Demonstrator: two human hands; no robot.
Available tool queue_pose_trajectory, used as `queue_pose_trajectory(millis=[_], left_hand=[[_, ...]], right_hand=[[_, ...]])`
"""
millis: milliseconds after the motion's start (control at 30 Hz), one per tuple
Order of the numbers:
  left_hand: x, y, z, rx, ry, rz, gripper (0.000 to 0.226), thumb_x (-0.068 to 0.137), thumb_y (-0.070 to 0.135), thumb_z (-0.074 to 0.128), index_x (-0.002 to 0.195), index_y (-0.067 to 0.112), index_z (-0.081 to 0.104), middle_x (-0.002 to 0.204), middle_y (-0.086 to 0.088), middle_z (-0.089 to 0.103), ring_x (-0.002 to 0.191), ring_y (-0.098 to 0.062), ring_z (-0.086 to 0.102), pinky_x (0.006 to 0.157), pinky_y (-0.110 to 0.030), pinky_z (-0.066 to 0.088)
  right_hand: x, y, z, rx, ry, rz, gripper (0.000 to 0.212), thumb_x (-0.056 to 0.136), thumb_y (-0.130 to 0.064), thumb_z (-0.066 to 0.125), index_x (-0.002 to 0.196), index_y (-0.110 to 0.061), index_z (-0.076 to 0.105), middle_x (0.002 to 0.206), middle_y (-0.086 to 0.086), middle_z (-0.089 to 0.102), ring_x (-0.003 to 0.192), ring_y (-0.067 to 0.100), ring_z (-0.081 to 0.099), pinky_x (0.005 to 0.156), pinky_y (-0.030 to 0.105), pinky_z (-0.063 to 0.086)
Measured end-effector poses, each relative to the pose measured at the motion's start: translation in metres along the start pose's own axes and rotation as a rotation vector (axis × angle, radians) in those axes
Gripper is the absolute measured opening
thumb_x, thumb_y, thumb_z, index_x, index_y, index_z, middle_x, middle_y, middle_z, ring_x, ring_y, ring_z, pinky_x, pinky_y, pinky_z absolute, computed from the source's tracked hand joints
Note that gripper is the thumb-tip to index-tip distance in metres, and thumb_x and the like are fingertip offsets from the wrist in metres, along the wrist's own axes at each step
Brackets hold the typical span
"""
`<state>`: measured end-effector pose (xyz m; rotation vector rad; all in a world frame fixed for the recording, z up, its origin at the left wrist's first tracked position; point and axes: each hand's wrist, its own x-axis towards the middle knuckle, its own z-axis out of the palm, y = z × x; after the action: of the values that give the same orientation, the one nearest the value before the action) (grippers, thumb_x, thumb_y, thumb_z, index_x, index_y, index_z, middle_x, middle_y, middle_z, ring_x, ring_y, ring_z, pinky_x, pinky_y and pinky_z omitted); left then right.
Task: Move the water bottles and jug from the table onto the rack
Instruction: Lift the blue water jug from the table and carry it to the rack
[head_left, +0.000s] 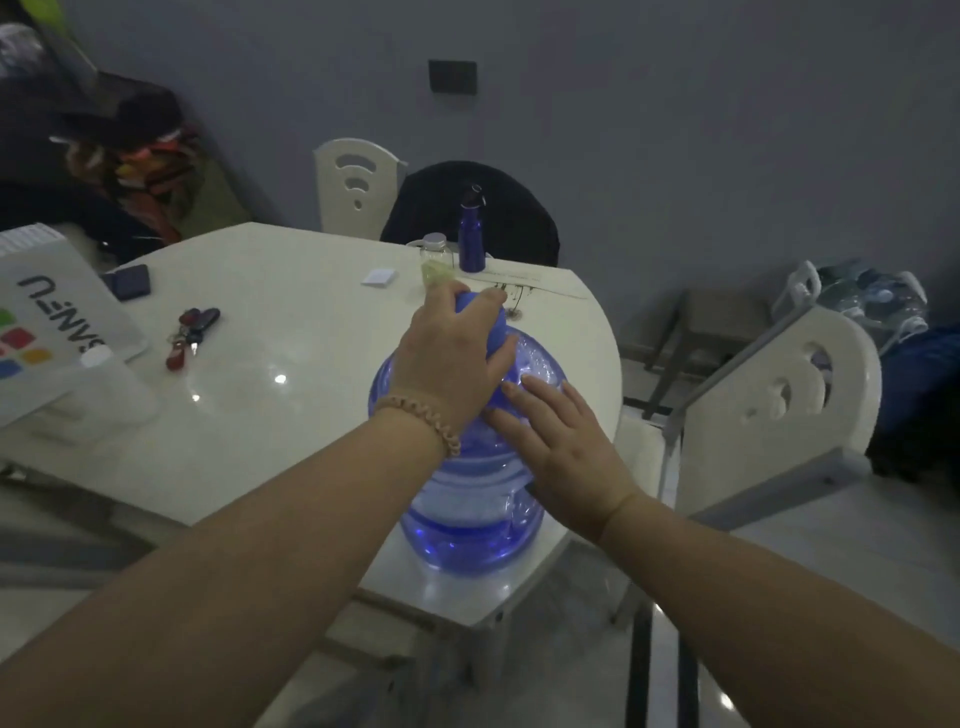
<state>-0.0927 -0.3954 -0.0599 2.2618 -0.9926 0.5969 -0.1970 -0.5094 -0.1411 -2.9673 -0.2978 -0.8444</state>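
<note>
A big translucent blue water jug (470, 525) stands near the right front edge of the white table (270, 332). My left hand (449, 358) grips its blue cap and neck from above. My right hand (558, 441) lies flat with straight fingers on the jug's shoulder. At the table's far edge stand a dark blue metal bottle (471, 236) and a small clear bottle (435, 260) with a grey lid. The low rack (706, 332) stands by the wall at the right, behind a chair.
A white chair (779, 410) stands right of the table, between me and the rack. Two more chairs (356, 187) are at the far side, one draped in black. Keys (189, 332), a dark wallet (130, 280), a printed bag (47, 322) and papers lie on the table. Large bottles (862, 296) sit on the floor at right.
</note>
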Motion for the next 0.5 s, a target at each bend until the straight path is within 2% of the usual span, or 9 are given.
queue_pose_trajectory(millis=[333,433,500], left_hand=[[-0.018,0.027,-0.007,0.014,-0.015,-0.044,0.045,0.083,0.029,0.069,0.125,0.017,0.055,0.120,-0.013,0.048,0.094,-0.027,0.056,0.082,-0.034,0.052],[-0.015,0.014,-0.015,0.003,-0.102,0.017,0.053,0.083,0.035,0.068,0.131,0.020,0.051,0.123,-0.010,0.047,0.099,-0.023,0.055,0.084,-0.029,0.050],[-0.008,0.000,-0.023,-0.008,-0.171,0.108,0.059,0.080,0.040,0.071,0.132,0.020,0.051,0.121,-0.009,0.049,0.098,-0.021,0.054,0.085,-0.029,0.051]], right_hand=[[-0.023,0.010,-0.018,0.085,-0.088,-0.065,0.092,0.062,-0.002,0.079,0.141,-0.020,0.034,0.141,0.014,0.046,0.133,0.034,0.037,0.103,0.057,0.037],[-0.021,0.019,-0.017,0.128,-0.086,-0.095,0.099,0.058,-0.013,0.087,0.141,-0.020,0.033,0.144,0.009,0.044,0.135,0.028,0.034,0.104,0.054,0.036],[-0.020,0.024,-0.014,0.162,-0.049,-0.122,0.097,0.061,-0.024,0.088,0.141,-0.021,0.034,0.145,0.007,0.040,0.136,0.025,0.034,0.106,0.052,0.035]])
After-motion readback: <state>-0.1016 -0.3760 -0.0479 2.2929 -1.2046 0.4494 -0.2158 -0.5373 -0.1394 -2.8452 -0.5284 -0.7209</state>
